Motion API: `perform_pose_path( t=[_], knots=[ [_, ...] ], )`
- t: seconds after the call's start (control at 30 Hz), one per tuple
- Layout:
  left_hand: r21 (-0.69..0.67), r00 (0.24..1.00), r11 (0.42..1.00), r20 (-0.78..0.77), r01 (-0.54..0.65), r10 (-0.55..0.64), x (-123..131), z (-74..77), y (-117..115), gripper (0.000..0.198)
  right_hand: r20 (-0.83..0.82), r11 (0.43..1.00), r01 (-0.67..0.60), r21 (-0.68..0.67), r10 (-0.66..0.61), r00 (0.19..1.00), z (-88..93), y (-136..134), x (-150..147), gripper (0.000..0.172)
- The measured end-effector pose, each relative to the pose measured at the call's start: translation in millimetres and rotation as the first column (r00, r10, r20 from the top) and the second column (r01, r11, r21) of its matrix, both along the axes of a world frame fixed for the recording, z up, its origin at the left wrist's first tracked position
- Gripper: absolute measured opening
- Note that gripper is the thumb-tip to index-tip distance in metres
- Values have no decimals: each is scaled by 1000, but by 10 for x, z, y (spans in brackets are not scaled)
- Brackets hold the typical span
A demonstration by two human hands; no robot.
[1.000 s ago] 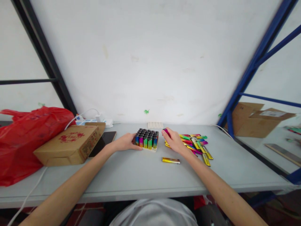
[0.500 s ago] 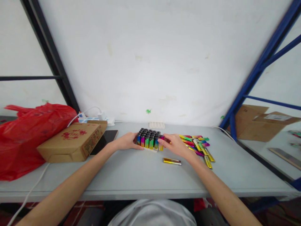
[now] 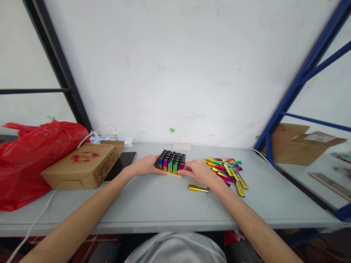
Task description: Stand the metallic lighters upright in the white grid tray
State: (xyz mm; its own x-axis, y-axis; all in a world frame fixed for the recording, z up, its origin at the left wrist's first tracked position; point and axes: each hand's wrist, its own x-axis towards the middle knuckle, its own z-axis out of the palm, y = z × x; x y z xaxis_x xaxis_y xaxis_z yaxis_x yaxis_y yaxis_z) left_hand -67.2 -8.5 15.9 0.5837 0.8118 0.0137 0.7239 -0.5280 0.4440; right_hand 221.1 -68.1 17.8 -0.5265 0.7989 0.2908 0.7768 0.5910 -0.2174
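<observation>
okay, we have both hands apart from each other, clamped on opposite ends of an upright block of black-capped, rainbow-shiny lighters (image 3: 171, 162), seated in a shallow white tray (image 3: 173, 175) mid-table. left hand (image 3: 149, 166) wraps the left end, right hand (image 3: 199, 171) the right end, thumbs low in front; far fingertips hidden, pressure we can't tell. to do this squeeze well, we'd say press evenly from both ends, low near the tray, so rows stay straight and slick bodies don't tip. materials: glossy metallic-coated bodies, dark tops, smooth matte grey table (image 3: 153, 204). a gold slim lighter (image 3: 197, 188) lies alone, nearest the right forearm; a loose multicoloured lighter pile (image 3: 233, 171) sprawls beyond it. behind, a pale slotted tray (image 3: 181, 146).
</observation>
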Motion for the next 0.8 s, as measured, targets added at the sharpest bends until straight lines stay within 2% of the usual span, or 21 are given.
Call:
perform_pose_path(
  t=[0.07, 0.13, 0.23, 0.33, 0.4, 0.53, 0.63, 0.8],
  knots=[
    [-4, 1000, 1000, 2, -4, 4, 3, 11, -5, 68, -34, 1000, 3, -19, -4, 999, 40, 49, 154, 53],
    [-9, 1000, 1000, 8, 1, -1, 7, 25, -13, 67, -37, 997, 80, 9, -79, 996, 71, 137, 389, 52],
    [-21, 1000, 1000, 14, 8, -8, 14, 40, -21, 65, -57, 982, 177, 70, -174, 983, 77, 310, 823, 34],
    [-27, 1000, 1000, 7, 10, -10, 19, 40, -21, 62, -52, 971, 241, 2, -241, 969, 39, 452, 1216, 18],
    [-23, 1000, 1000, 4, 17, -17, 18, 35, -18, 61, -14, 956, 283, -80, -285, 958, 4, 502, 1388, 16],
    [-13, 1000, 1000, 18, 25, -24, 10, 21, -3, 62, 13, 934, 304, -189, -307, 952, -50, 526, 1492, 14],
    [-7, 1000, 1000, 13, 18, -17, 1, 5, 13, 64, -33, 936, 309, -170, -319, 947, -66, 521, 1457, 13],
    [-17, 999, 1000, 35, 14, -14, -8, -17, 21, 66, -213, 935, 336, -112, -353, 911, -60, 529, 1394, 28]
  ],
)
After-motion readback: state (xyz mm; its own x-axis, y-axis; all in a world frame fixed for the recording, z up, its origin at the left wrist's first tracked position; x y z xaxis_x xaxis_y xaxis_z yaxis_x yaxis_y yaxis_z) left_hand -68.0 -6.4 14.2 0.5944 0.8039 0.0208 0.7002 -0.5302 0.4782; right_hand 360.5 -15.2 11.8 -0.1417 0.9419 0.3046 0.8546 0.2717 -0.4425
